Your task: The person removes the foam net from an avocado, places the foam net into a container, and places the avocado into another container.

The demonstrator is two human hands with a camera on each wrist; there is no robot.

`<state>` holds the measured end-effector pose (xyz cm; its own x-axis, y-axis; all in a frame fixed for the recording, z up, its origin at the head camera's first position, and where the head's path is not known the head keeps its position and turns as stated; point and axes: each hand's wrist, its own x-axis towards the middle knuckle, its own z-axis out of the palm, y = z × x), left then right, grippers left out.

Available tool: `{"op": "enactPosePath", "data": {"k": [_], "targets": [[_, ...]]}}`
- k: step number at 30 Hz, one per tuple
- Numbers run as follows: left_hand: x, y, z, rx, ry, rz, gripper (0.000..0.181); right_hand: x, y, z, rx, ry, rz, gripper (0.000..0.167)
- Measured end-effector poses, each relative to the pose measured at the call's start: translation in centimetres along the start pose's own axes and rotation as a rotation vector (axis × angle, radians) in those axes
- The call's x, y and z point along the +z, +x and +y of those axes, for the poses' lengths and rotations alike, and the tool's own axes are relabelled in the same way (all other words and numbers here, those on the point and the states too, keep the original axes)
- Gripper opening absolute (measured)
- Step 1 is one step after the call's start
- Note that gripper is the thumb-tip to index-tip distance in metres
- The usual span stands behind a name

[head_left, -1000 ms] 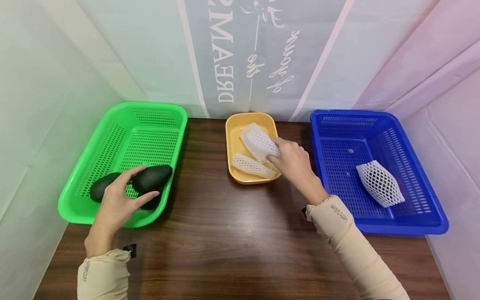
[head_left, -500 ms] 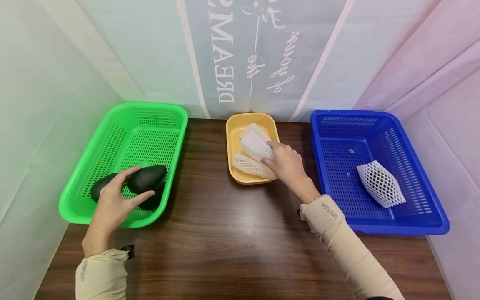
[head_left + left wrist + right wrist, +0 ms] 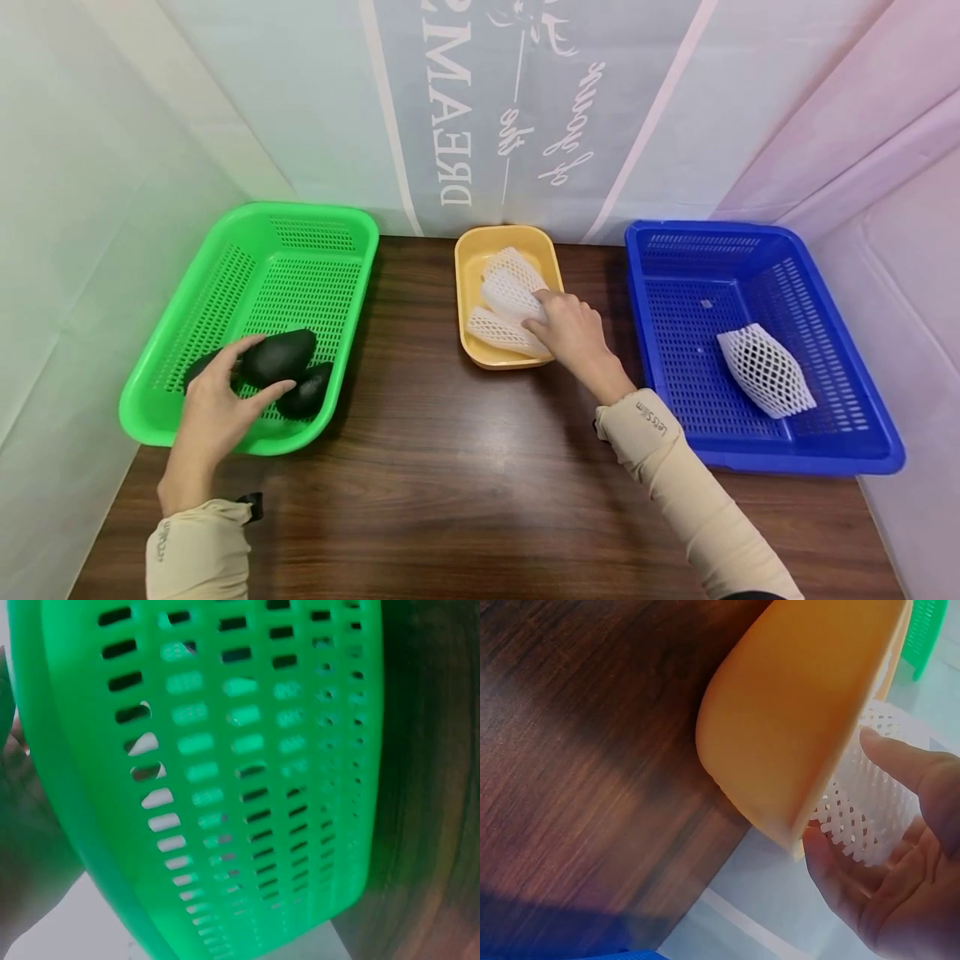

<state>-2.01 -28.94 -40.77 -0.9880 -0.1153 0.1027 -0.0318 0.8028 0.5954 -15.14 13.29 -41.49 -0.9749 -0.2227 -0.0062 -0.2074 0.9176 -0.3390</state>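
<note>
In the head view my left hand holds a dark avocado between thumb and fingers, inside the green basket. Two more dark avocados lie there: one to the right of my thumb, the other partly behind my fingers. My right hand reaches over the right rim of the yellow tub and pinches a white foam net sleeve. In the right wrist view, the thumb and fingers lie on either side of this foam net sleeve. Another foam sleeve lies nearer the tub's front.
At the right stands a blue basket holding one dark fruit in a foam net. All containers rest on a brown wooden table, against a printed cloth backdrop. The green basket's wall fills most of the left wrist view.
My left hand has moved left with the avocado, so the avocado beneath it at the right shows more. My right hand has shifted slightly left, pinching the foam net sleeve throughout.
</note>
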Motion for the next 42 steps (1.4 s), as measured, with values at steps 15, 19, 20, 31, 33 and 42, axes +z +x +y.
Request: {"op": "enactPosePath", "data": {"k": [15, 19, 20, 31, 33, 42], "targets": [[0.4, 0.0, -1.9, -0.145, 0.089, -0.039, 0.076, 0.7, 0.3, 0.3, -0.020, -0.031, 0.003, 0.037], [0.3, 0.1, -2.1, -0.165, 0.104, -0.062, 0.077, 0.8, 0.4, 0.3, -0.036, -0.048, 0.009, 0.033], [0.3, 0.2, -2.1, -0.173, 0.109, -0.069, 0.077, 0.9, 0.4, 0.3, -0.040, -0.052, 0.011, 0.032], [0.5, 0.8, -2.5, -0.200, 0.189, -0.159, 0.079, 1.7, 0.9, 0.2, -0.041, -0.127, -0.015, 0.026], [0.5, 0.9, -2.5, -0.211, 0.195, -0.183, 0.080, 1.8, 0.9, 0.1, -0.040, -0.141, -0.018, 0.024], [0.3, 1.2, -3.1, -0.256, 0.224, -0.304, 0.084, 2.2, 0.8, -0.1, -0.044, -0.164, -0.020, 0.026]]}}
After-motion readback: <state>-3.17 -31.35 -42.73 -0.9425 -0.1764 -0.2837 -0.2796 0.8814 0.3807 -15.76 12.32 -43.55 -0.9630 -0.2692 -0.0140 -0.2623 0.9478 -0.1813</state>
